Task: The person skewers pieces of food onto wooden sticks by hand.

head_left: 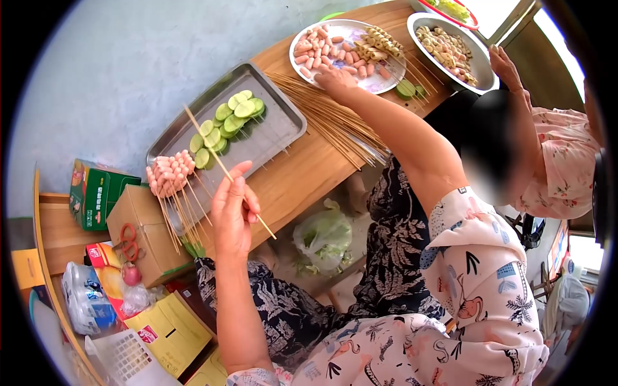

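My left hand (233, 215) pinches a thin bamboo skewer (205, 136), which slants up over the metal tray with no food visible on it. At the round patterned plate (394, 76), my right hand (336, 80) has its fingers curled down among small pink sausages (315, 48); whatever its fingertips grip is hidden. Cucumber slices (225, 119) on skewers lie in the metal tray (270, 138). Skewered sausages (170, 172) are stacked at the tray's near-left corner, their sticks hanging past the table edge. A pile of bare skewers (328, 116) lies between tray and plate.
Beside the plate stands a metal bowl (492, 74) of mixed food pieces, with another person's hand (506, 67) near its rim. Cardboard boxes (138, 225), scissors (130, 242) and an onion (131, 275) are at left. A plastic bag of greens (324, 238) sits below the table.
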The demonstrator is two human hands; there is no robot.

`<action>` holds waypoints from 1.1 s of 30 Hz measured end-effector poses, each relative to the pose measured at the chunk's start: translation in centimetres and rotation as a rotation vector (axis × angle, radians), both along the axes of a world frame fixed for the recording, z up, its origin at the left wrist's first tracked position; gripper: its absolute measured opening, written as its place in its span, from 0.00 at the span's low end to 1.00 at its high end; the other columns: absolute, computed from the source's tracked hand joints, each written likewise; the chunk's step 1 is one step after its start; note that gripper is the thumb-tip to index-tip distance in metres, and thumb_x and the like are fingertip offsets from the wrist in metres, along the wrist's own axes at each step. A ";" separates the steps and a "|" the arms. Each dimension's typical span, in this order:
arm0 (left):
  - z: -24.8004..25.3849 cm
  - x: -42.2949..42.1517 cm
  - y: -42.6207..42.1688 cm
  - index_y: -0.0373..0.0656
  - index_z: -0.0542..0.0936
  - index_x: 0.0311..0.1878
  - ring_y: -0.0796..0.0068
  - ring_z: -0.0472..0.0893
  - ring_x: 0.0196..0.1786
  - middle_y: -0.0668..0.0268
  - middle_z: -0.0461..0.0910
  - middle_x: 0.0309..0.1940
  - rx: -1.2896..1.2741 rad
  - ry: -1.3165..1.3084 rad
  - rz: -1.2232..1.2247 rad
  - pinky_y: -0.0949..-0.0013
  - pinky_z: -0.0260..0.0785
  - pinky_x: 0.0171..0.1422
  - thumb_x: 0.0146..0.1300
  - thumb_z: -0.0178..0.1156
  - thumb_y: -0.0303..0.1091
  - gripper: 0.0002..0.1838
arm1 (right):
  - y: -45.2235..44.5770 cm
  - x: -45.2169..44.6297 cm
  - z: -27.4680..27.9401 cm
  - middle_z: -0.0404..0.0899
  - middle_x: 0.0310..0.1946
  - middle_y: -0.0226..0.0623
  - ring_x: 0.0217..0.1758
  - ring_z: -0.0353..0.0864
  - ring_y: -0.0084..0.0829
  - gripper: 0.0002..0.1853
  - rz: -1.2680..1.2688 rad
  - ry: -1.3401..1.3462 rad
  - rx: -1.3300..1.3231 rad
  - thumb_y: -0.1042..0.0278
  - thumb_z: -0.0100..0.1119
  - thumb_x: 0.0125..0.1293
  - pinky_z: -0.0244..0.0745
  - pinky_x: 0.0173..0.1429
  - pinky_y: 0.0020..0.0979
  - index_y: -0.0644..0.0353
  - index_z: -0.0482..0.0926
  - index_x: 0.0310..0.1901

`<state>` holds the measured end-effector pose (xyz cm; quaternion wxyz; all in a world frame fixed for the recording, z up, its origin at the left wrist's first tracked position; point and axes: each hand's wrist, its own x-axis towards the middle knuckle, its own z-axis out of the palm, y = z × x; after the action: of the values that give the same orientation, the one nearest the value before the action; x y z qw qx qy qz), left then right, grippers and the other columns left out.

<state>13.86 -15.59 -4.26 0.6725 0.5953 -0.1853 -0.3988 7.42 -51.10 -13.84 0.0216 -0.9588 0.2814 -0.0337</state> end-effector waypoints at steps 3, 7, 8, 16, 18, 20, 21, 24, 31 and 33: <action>0.2 -0.2 0.1 0.35 0.73 0.59 0.89 0.60 0.16 0.73 0.68 0.16 0.019 -0.038 -0.068 0.84 0.51 0.19 0.74 0.49 0.44 0.21 | -1.8 0.4 -2.3 0.80 0.48 0.39 0.50 0.81 0.43 0.08 -0.115 -0.262 0.151 0.70 0.54 0.64 0.74 0.49 0.53 0.53 0.80 0.42; 0.5 -0.3 0.4 0.33 0.74 0.57 0.89 0.58 0.14 0.73 0.67 0.15 -0.007 -0.015 -0.181 0.84 0.50 0.19 0.75 0.46 0.46 0.23 | 0.3 0.4 2.7 0.80 0.39 0.33 0.44 0.83 0.30 0.09 -0.365 -0.902 1.544 0.70 0.60 0.63 0.76 0.42 0.30 0.55 0.73 0.44; 0.5 -0.5 0.4 0.33 0.74 0.57 0.89 0.58 0.14 0.73 0.67 0.15 -0.020 -0.023 -0.179 0.84 0.50 0.19 0.75 0.46 0.46 0.23 | 1.7 0.1 4.3 0.80 0.40 0.35 0.47 0.83 0.32 0.10 -0.308 -0.993 1.813 0.73 0.57 0.65 0.77 0.43 0.29 0.56 0.71 0.47; 0.5 -1.4 0.9 0.33 0.77 0.53 0.90 0.58 0.14 0.74 0.68 0.14 -0.150 0.110 -0.345 0.85 0.48 0.18 0.75 0.46 0.45 0.22 | 11.2 -0.6 9.2 0.78 0.40 0.39 0.50 0.81 0.40 0.09 -0.038 -1.260 2.212 0.72 0.53 0.68 0.79 0.54 0.37 0.59 0.69 0.48; 0.6 -1.6 1.1 0.33 0.77 0.52 0.90 0.59 0.13 0.74 0.68 0.14 -0.165 0.111 -0.386 0.85 0.50 0.17 0.75 0.46 0.45 0.22 | 12.5 -1.1 9.1 0.79 0.41 0.41 0.50 0.81 0.40 0.10 -0.023 -1.330 2.240 0.69 0.53 0.68 0.78 0.58 0.39 0.60 0.69 0.49; 0.7 -1.7 1.6 0.32 0.77 0.51 0.90 0.60 0.13 0.73 0.69 0.14 -0.162 0.119 -0.429 0.85 0.51 0.17 0.75 0.47 0.45 0.22 | 13.0 -1.2 8.5 0.79 0.42 0.41 0.50 0.80 0.40 0.12 -0.014 -1.369 2.207 0.68 0.54 0.68 0.78 0.57 0.39 0.60 0.70 0.50; 0.8 -1.8 1.6 0.31 0.77 0.51 0.90 0.61 0.12 0.72 0.70 0.14 -0.157 0.128 -0.470 0.85 0.52 0.16 0.75 0.47 0.44 0.22 | 12.9 -1.4 8.1 0.79 0.42 0.41 0.50 0.80 0.39 0.11 -0.016 -1.395 2.202 0.68 0.54 0.67 0.78 0.58 0.39 0.60 0.70 0.49; 0.9 -2.1 2.1 0.30 0.77 0.49 0.88 0.63 0.12 0.70 0.72 0.14 -0.105 0.125 -0.498 0.85 0.54 0.15 0.74 0.48 0.44 0.22 | 12.7 -1.5 8.7 0.79 0.43 0.40 0.49 0.80 0.37 0.11 0.007 -1.414 2.181 0.68 0.53 0.67 0.77 0.58 0.38 0.61 0.72 0.48; 0.9 -2.1 2.4 0.29 0.77 0.47 0.87 0.63 0.10 0.69 0.71 0.13 -0.067 0.145 -0.559 0.84 0.56 0.15 0.74 0.49 0.44 0.22 | 11.9 -1.4 9.1 0.80 0.43 0.40 0.42 0.79 0.33 0.11 0.042 -1.454 2.104 0.66 0.49 0.67 0.76 0.51 0.34 0.62 0.74 0.45; 1.0 -2.0 2.4 0.27 0.78 0.47 0.86 0.65 0.12 0.68 0.74 0.14 -0.071 0.149 -0.595 0.84 0.56 0.16 0.74 0.48 0.42 0.22 | 11.9 -1.3 9.4 0.79 0.43 0.41 0.43 0.79 0.32 0.12 0.033 -1.432 2.098 0.65 0.48 0.68 0.76 0.52 0.34 0.64 0.73 0.47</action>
<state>11.87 -13.23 -3.31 0.5583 0.4605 -0.3154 -0.6139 6.15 -39.23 -4.45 0.9146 -0.2524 0.0865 -0.3039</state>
